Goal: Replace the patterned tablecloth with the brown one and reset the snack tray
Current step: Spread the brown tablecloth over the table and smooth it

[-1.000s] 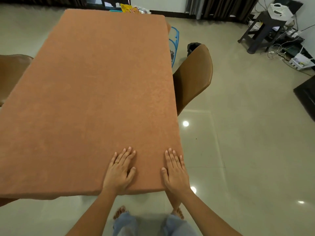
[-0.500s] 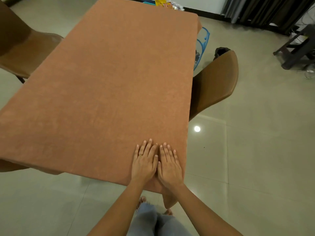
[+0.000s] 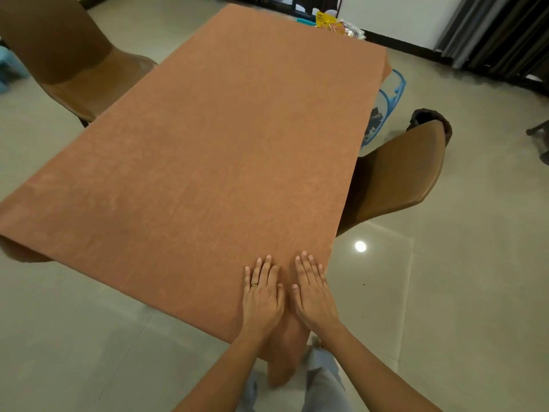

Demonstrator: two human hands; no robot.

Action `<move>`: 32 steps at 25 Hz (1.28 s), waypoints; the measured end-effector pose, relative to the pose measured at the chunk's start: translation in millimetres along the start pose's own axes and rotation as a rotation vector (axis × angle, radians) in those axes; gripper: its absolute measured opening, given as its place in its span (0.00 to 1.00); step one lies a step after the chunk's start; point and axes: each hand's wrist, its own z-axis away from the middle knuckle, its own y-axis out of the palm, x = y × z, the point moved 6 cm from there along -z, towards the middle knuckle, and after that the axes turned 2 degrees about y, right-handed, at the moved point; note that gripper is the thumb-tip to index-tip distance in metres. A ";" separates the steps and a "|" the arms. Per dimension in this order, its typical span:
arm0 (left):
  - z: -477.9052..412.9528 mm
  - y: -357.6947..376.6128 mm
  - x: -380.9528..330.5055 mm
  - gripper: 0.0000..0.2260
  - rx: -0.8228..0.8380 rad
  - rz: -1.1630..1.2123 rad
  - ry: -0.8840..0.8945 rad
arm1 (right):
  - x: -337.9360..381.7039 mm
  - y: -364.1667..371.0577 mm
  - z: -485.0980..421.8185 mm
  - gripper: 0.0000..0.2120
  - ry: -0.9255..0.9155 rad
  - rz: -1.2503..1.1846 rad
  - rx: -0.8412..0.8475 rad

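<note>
Closest to me, my legs in pale jeans [image 3: 323, 379] stand on the tiled floor [image 3: 445, 292] at the near corner of the table. A corner of the brown tablecloth [image 3: 208, 162] hangs down in front of them, between my forearms. Just above that, both hands lie flat on the cloth at its near right corner, palms down, fingers straight and holding nothing. The left hand [image 3: 263, 295] wears a ring [image 3: 255, 284]; the right hand [image 3: 313, 295] sits just beside it, by the cloth's right edge, the two thumbs nearly touching.

The cloth covers the whole tabletop, lying smooth and hanging over the edges I can see. A brown chair [image 3: 398, 179] is tucked in on the right, another brown chair [image 3: 68, 58] on the left further up. Behind the right chair stands a blue-rimmed basket [image 3: 389, 96].

Past the far end lie snack packets [image 3: 335, 25] with a teal edge beside them; whether that is the tray I cannot tell. Dark curtains [image 3: 499, 34] hang at the far right.
</note>
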 end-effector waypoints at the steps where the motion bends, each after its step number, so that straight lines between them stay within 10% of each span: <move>1: -3.7 4.7 -10.3 0.20 0.000 0.020 -0.032 | -0.8 -3.1 -12.8 0.28 -0.068 0.000 0.036; 11: -7.4 23.2 -33.5 0.23 -0.153 -0.039 -0.432 | -9.5 -5.9 -59.9 0.29 -0.545 0.022 0.187; 25: 3.7 22.1 -34.8 0.24 -0.215 -0.084 -0.530 | -107.5 -53.2 -166.8 0.35 -0.459 0.239 0.213; 32: -67.3 27.9 -65.3 0.25 -0.202 -0.019 -0.565 | -37.9 -26.1 -125.2 0.29 -0.795 0.093 0.283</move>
